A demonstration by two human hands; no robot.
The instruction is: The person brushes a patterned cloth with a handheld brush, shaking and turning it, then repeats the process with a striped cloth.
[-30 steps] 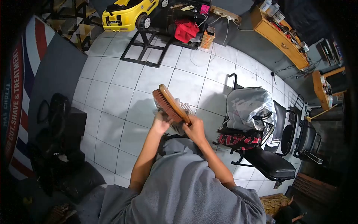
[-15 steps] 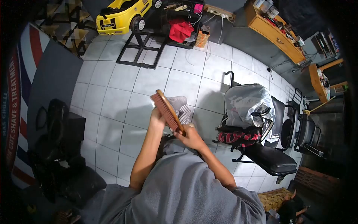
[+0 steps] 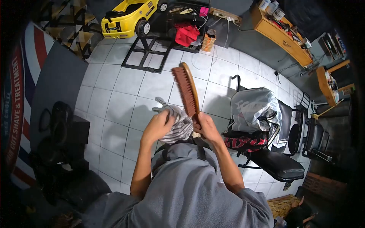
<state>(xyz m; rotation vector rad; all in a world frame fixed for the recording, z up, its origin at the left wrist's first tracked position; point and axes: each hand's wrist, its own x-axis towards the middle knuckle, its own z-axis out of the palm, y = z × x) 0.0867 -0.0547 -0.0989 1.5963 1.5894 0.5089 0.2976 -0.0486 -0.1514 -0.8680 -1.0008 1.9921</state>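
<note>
My right hand (image 3: 207, 128) is closed around the handle of a wooden brush (image 3: 188, 89) with reddish-brown bristles. The brush points up and away from me, its bristles facing left. My left hand (image 3: 157, 127) is closed on a grey-and-white striped cloth (image 3: 178, 122), which hangs bunched between the two hands, below the bristles. A folded end of the cloth sticks out beyond my left fingers. Some of those fingertips are hidden.
To the right stands a black chair (image 3: 273, 163) bearing a clear plastic bag (image 3: 254, 104). Ahead are a black metal frame (image 3: 146, 55), a yellow toy car (image 3: 125, 21) and a wooden drawer shelf (image 3: 281, 36). Black seating (image 3: 83, 186) is at lower left.
My left hand has come off the brush and now grips the striped cloth, which has risen and bunched up. My right hand has swung the brush more upright, upward and to the right.
</note>
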